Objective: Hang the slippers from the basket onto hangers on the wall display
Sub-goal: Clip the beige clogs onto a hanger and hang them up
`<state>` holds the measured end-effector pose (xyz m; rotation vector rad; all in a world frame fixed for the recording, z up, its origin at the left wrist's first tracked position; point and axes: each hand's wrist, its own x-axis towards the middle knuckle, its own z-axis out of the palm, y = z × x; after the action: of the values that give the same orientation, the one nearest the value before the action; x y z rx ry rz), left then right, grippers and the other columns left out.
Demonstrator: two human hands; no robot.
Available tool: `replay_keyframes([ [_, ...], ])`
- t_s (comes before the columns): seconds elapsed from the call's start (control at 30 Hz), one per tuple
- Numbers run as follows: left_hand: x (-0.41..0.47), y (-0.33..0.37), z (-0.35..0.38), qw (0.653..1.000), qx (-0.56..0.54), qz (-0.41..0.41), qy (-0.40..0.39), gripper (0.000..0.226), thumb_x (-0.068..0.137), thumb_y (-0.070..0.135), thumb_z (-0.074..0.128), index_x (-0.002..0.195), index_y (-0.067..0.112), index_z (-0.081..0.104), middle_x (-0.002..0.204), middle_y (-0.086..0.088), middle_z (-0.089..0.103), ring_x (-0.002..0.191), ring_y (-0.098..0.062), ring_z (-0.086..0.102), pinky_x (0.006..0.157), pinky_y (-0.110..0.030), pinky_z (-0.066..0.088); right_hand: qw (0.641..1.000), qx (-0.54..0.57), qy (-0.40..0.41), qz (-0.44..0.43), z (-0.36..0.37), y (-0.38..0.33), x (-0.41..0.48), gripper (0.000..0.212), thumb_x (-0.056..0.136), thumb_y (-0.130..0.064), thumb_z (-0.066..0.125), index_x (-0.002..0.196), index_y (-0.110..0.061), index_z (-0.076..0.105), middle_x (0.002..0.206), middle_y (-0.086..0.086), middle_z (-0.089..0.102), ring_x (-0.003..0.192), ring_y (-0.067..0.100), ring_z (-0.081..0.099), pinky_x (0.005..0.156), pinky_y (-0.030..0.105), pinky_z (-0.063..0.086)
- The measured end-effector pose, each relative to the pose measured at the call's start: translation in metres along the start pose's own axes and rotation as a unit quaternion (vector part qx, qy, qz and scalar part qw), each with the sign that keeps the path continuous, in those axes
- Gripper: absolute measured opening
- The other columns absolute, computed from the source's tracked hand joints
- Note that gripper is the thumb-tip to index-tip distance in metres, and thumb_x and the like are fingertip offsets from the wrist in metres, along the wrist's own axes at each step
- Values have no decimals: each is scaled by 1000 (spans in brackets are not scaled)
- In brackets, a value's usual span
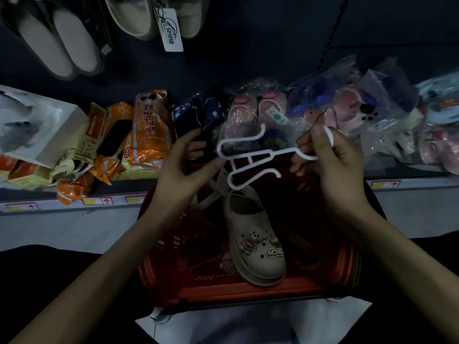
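Two hands: left hand (183,167) and right hand (332,165) hold a white hanger (250,155) mid-frame over the red basket (223,294), likely to orient it for loading.
Right fingers: pinch the hanger's hook end, steadying it.
Left fingers: loosely spread at the hanger's left bend, one tip touching; whether they pinch it I cannot tell.
Slipper (258,249): cream, with charms, lying in the basket below the hanger, not yet hung.
Wall display: hung pairs (62,45) at upper left, the probable destination.
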<state>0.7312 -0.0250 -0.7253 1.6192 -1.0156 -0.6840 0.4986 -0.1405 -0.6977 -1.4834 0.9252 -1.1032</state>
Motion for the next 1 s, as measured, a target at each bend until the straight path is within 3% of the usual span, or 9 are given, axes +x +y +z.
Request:
replay_keyframes([
  [0.1,-13,4,11,990,58,48,-118,68,85,35,84,146,38,53,133,20,66,121,5,64,97,-23,57,999,18,-45,20,2,-5,-2,42,110,-26,44,85,4,59,69,21,61,59,26,59,59,32,52],
  [0.17,-17,0,20,982,59,42,-177,55,87,33,80,140,27,63,115,17,75,104,2,72,87,-26,60,995,44,-59,63,4,-5,-2,39,110,-28,44,88,-1,62,68,15,58,59,25,59,59,32,53],
  [0.23,-18,-8,27,981,14,17,-191,32,96,18,73,127,13,71,98,15,78,90,-1,74,77,-20,55,988,74,-64,123,6,-4,-3,36,106,-36,49,93,-6,65,73,14,62,65,28,65,64,34,58],
  [0.33,-21,-16,34,987,-48,-15,-154,24,99,9,68,123,9,74,104,6,81,98,-9,76,82,-20,55,965,130,-101,206,10,0,-5,30,91,-43,66,101,-14,68,88,16,75,82,29,75,73,36,60],
  [0.57,-26,-8,49,975,-100,-62,-188,30,111,19,50,133,16,70,118,7,79,111,-3,72,87,-12,52,976,5,-132,174,19,18,-26,11,92,0,70,102,1,74,94,16,77,83,20,75,71,25,59],
  [0.7,-11,-30,42,972,185,57,-132,28,107,36,57,131,29,70,124,15,73,110,1,67,88,-19,52,985,-35,-32,165,4,15,-11,7,91,-3,73,95,-8,76,83,8,78,74,18,75,66,27,59],
  [0.8,-2,-49,38,885,421,179,-91,37,100,43,51,122,24,74,122,-2,71,109,-27,66,88,-36,48,987,-60,16,146,-9,11,-3,9,92,-3,72,101,-2,75,86,13,77,71,13,75,61,21,57],
  [0.9,14,-63,25,851,521,50,-41,64,94,67,51,146,30,52,146,-7,51,133,-35,49,105,-52,43,989,-66,21,133,-15,11,-2,10,93,-2,70,102,1,74,87,12,75,65,4,72,56,14,52],
  [1.0,19,-70,14,906,391,-136,-84,103,74,94,42,154,30,36,152,-8,48,138,-35,49,108,-50,44,989,-101,5,108,-18,18,-5,7,92,-4,72,98,-4,76,86,9,76,67,1,70,60,12,50],
])
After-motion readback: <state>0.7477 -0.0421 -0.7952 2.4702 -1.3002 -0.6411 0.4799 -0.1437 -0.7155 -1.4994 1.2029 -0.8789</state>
